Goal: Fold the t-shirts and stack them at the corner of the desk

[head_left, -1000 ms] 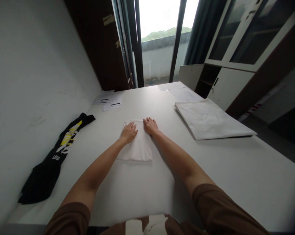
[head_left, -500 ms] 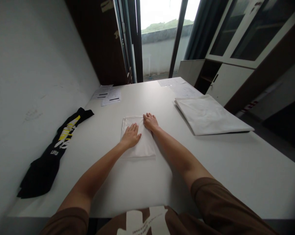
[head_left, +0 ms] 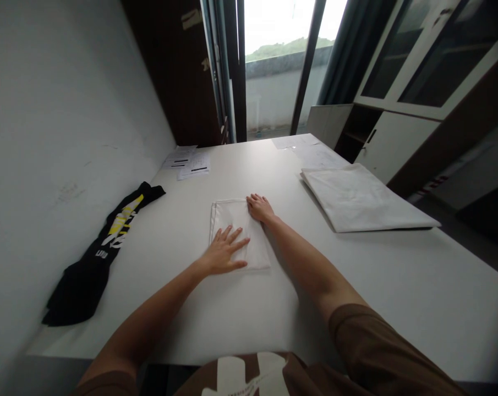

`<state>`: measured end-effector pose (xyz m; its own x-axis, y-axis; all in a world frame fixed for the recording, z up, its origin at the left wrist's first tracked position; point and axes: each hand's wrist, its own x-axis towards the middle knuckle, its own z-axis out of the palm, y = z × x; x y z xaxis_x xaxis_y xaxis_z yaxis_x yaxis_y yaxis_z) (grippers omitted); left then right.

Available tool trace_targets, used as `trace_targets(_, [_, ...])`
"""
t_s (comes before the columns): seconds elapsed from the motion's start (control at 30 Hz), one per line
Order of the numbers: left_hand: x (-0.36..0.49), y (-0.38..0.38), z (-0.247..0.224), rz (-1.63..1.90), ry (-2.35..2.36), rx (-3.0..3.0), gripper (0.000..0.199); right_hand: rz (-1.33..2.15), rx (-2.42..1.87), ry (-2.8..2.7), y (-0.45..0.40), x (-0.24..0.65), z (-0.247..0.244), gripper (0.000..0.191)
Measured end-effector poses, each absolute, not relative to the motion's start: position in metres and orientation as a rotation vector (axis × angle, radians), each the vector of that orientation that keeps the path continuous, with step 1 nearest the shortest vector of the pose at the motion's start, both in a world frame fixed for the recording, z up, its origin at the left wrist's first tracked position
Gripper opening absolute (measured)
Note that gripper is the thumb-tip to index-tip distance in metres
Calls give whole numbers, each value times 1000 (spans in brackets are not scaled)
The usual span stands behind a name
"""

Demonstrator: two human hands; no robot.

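Note:
A folded white cloth [head_left: 252, 250] lies flat on the white table [head_left: 249, 313] in front of me. My left hand [head_left: 225, 253] rests palm down on its near left part, fingers spread wide. At the cloth's far right corner is my right hand [head_left: 260, 208], laid flat on the edge with its fingers stretched out close together. Neither hand grips anything. Part of the cloth is hidden under both hands.
On the left, by the wall, lies a folded black garment [head_left: 81, 286] with yellow and white print. A larger folded white cloth [head_left: 364, 198] sits at the right edge. Paper sheets [head_left: 194, 166] lie at the far left, and more sheets [head_left: 315, 151] at the far right.
My left hand has slid toward me over the cloth, and its fingers have spread. The right hand stays at the far right corner. The whole view has shifted slightly.

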<state>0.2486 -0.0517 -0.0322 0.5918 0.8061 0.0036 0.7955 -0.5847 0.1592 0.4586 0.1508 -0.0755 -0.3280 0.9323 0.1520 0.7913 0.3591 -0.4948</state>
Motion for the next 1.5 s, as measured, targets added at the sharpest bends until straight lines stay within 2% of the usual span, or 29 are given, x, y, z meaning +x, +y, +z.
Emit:
trace_targets(0.23, [249,-56,-24,84,1279,2684,84,442,-1512,-2157,154,458,-73,42])
trace_targets(0.4, [253,-66,-20,157,1292,2751,78,426,-1458,-2072,159,459,-71,39])
trace_targets(0.77, [265,-75,-20,134,901,2844,73,328,-1500,-2112,153,456,-66,32])
trace_targets(0.9, [265,-76,-20,175,905,2847,80,279,-1486,-2130,152,457,-66,32])
trace_targets(1.1, [267,-79,-18,95,868,2813,79,211,-1435,-2189,143,451,-58,36])
trace_targets(1.3, [273,-91,-13,77,738,2784,89,245,-1168,-2513,131,430,-61,56])
trace_targets(1.5, [282,-106,-13,101,645,2756,96,247,-1241,-2651,130,425,-68,63])
